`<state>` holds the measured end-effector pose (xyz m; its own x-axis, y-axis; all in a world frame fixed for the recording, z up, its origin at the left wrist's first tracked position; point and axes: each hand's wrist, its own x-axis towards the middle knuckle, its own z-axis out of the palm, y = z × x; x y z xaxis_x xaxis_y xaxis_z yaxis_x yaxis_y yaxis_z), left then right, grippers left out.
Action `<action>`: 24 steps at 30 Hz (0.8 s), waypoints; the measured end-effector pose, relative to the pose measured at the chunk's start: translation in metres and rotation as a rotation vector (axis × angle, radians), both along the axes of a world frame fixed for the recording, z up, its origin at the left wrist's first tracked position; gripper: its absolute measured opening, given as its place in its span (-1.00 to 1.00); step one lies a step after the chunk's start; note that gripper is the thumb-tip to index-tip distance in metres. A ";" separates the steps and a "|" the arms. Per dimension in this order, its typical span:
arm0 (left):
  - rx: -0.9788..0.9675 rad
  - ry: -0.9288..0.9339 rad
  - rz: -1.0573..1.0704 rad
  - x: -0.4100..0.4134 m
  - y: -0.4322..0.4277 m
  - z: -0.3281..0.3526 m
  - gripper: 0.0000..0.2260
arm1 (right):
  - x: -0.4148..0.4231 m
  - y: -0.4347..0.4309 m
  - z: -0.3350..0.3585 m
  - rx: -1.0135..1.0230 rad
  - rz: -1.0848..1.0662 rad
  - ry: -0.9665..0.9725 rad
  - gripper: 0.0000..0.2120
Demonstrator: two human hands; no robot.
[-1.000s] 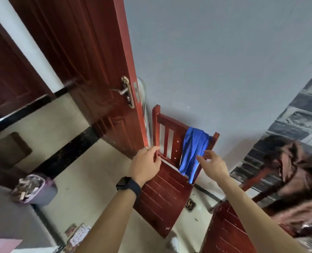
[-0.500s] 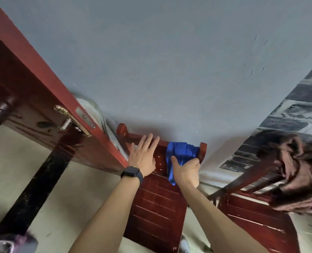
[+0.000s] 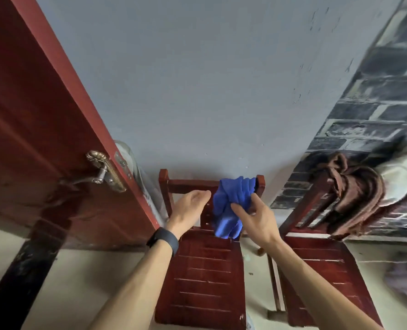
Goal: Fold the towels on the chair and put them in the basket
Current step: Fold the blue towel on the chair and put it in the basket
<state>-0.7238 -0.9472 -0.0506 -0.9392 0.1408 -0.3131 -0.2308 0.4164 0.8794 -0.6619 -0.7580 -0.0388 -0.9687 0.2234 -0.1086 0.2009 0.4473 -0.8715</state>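
Looking down at a red wooden chair (image 3: 205,270) standing with its back against a grey wall (image 3: 197,79). Hanging over the right end of that chair's top rail, bunched into folds and drooping in front of the slats toward the back edge of the seat: a blue towel (image 3: 231,206). Pinching this towel near its middle with the right hand (image 3: 257,217), thumb on one side of a gathered fold and forefinger on the other, with the remaining fingers curling loosely underneath. Holding the left hand (image 3: 188,208) flat and relaxed, fingers straight and together, palm turned toward the towel, gripping nothing. Hovering with that hand just beside the towel's left edge, in front of the slats; touching the cloth or not, impossible to tell. Wearing a black watch (image 3: 163,241) on the left wrist.

Standing just to the right of the first chair, near it but apart: a second red chair (image 3: 316,265), backing onto a brick-pattern wall (image 3: 376,103) in greys. Lying heaped over the top of its back, crumpled and trailing down on the right side: a brown towel (image 3: 354,196), with neither hand touching it.

Standing open at the left: a dark red door (image 3: 43,115) with a brass lever handle (image 3: 102,170), its lower edge reaching close to the left post of the first chair. Stretching under both chairs and the door: a pale floor (image 3: 78,270).
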 end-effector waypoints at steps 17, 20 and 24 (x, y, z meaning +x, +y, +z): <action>0.195 -0.075 -0.019 0.157 -0.069 0.019 -0.80 | 0.168 -0.101 0.003 -0.287 0.074 -0.257 -0.66; 0.179 -0.051 -0.053 0.169 -0.077 0.019 -0.84 | 0.175 -0.107 0.003 -0.357 0.037 -0.330 -0.62; 0.229 -0.105 -0.033 0.184 -0.086 0.014 -0.70 | 0.177 -0.101 0.003 -0.507 0.013 -0.332 -0.66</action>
<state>-0.5394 -1.0329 -0.0366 -0.8967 0.2500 -0.3654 -0.3157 0.2177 0.9236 -0.4851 -0.8592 -0.0362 -0.8671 0.0530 -0.4953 0.4958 -0.0034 -0.8684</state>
